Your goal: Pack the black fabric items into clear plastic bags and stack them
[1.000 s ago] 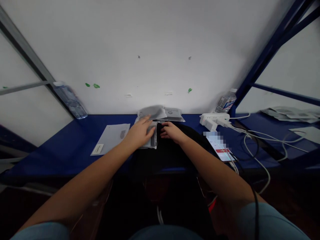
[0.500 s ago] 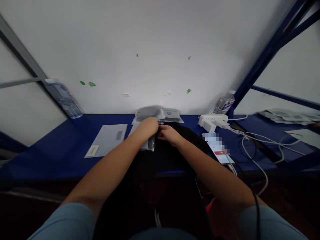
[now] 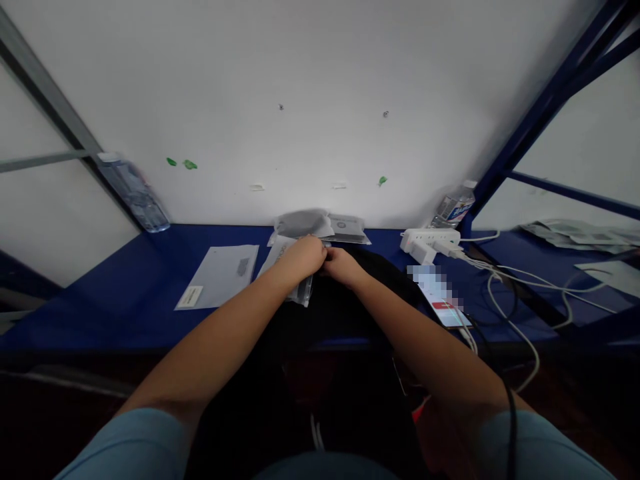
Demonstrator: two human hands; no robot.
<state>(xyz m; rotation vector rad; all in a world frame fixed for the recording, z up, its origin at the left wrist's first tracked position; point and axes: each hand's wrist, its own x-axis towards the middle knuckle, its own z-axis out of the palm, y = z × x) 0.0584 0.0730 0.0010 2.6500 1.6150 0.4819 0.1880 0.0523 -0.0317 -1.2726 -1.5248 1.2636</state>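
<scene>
- Blue table [image 3: 115, 287]: beneath the fingers and all round them.
- Black cloth [image 3: 333, 313]: under the right fingers, spreading nearer the body.
- White envelope [image 3: 220, 270]: left of the fingers, apart.
- Grey bag [image 3: 275, 252]: under the left hand [image 3: 309, 255], beside its fingers.
- Left fingers: curled; I cannot tell what they pinch.
- Right hand [image 3: 343, 267]: fingers bent, close against the left's; pinch hidden.

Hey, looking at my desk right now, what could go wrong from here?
The phone lies near the front edge of the blue desk with a white cable at its near end; a tug might drag it off.

A black cable crosses the right sleeve and could snag.

The left hand covers part of the plastic bag, which might crease under pressure.
</scene>
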